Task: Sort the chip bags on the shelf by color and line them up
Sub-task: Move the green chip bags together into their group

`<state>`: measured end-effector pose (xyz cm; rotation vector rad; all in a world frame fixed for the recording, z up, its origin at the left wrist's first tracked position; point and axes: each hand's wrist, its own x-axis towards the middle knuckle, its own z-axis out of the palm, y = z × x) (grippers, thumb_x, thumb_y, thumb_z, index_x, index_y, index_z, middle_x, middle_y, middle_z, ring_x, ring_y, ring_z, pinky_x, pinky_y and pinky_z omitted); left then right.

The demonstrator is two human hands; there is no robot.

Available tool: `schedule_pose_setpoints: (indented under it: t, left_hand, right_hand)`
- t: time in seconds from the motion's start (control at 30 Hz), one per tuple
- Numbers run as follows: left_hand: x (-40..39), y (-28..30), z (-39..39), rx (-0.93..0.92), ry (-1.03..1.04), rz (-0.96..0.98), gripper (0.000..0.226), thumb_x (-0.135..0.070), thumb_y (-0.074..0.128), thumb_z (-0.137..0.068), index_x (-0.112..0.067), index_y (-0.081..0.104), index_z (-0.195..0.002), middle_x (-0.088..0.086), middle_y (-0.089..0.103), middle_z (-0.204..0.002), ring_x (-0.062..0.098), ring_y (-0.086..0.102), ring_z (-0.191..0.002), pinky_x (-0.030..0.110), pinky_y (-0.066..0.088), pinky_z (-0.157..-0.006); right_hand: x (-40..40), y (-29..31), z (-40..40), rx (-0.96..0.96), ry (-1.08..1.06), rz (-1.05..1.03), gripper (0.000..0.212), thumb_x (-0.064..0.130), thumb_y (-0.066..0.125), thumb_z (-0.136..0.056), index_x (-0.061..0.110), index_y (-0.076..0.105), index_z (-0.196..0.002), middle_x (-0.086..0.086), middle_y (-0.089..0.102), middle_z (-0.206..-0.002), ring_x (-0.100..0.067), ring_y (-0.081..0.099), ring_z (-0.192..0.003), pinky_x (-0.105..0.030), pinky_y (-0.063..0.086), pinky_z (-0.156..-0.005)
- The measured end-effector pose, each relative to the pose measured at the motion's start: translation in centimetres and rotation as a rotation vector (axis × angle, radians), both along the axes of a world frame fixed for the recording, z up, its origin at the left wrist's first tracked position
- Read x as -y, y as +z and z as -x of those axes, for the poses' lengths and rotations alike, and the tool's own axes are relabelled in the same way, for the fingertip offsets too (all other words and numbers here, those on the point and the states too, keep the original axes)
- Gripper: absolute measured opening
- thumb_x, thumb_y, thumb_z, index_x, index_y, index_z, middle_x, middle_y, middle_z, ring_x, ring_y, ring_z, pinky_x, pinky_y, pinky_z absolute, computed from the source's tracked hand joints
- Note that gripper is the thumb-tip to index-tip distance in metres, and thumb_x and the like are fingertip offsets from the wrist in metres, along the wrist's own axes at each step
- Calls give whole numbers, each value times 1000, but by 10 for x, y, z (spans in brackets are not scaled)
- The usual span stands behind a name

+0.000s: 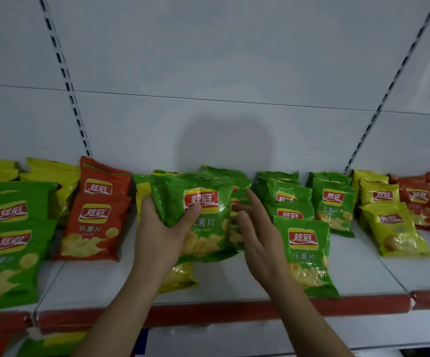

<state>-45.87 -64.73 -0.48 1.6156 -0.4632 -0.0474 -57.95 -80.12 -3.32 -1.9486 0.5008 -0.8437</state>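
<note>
Plainly, from the head view, the left hand grips a green stack of chip bags, thumb across the front bag and fingers curled behind, held just above the shelf near its middle. The right hand hovers spread and empty just right of that stack, fingers straight, near the bags behind it. Several slick bags in one grip could fan out and slide, and a slipping bag would likely knock the green row just right of the stack out of line. A yellow bag lies under the stack, partly covered by the wrist, so setting the stack down there would mix colours. How many bags the stack holds is hard to tell, since they overlap. Left of the stack, red bags, then green and yellow ones, run off the frame edge; the far-right red bags are cut off too and blurred.
</note>
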Motion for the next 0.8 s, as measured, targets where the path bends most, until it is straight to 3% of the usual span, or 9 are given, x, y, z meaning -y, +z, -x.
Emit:
schedule_pose_setpoints:
  t: [0.07,0.13,0.3,0.43,0.53,0.63,0.8]
  left_hand:
    - [6,-2,4,9,-23,-27,68,-63,79,-70,-32,54,-125,-25,69,-106,-21,62,-88,2,46,-65]
    - [11,-3,7,14,-59,-37,69,-67,75,-71,-31,52,-125,-23,69,-106,-20,63,-89,2,46,-65]
    - [5,-1,-6,40,-5,-26,48,-53,70,-91,-24,54,-126,-17,69,-109,-9,66,-91,8,47,-66]
    - [-8,-2,-23,65,73,-32,45,-46,70,-96,-20,54,-129,-15,65,-109,-6,60,-94,19,45,-68]
    - [-10,-2,-22,73,65,-40,44,-44,70,-96,-20,54,-129,-20,64,-108,-12,61,-90,13,45,-66]
    - [-14,-3,-20,83,50,-50,42,-43,69,-97,-22,54,-129,-20,65,-108,-22,60,-85,4,44,-62]
    - [-19,-7,-16,76,30,-54,42,-45,69,-96,-26,54,-130,-18,68,-112,-22,61,-89,4,45,-65]
  right_hand:
    - [-12,15,9,-19,135,13,80,57,64,-97,52,18,-163,38,55,-137,7,61,-120,-19,56,-94]
    - [-16,13,12,-59,134,214,89,50,72,-95,54,15,-164,34,48,-144,7,57,-123,-17,54,-96]
    - [11,2,22,-93,-218,446,72,36,71,-99,46,34,-160,8,48,-127,-7,54,-85,-30,57,-69]
    - [17,-18,24,-283,-324,553,67,38,67,-101,38,36,-159,-1,46,-131,-18,57,-89,-40,61,-67]
    - [11,-42,6,-370,-279,642,70,42,66,-99,32,35,-162,-9,47,-141,-28,57,-115,-43,60,-86]
    - [11,-59,-6,-490,-311,755,79,60,57,-96,28,33,-164,-21,41,-156,-42,35,-149,-56,45,-114]
    - [24,-61,-12,-603,-358,875,87,79,46,-92,33,28,-164,-23,3,-175,-45,-1,-162,-58,21,-128]
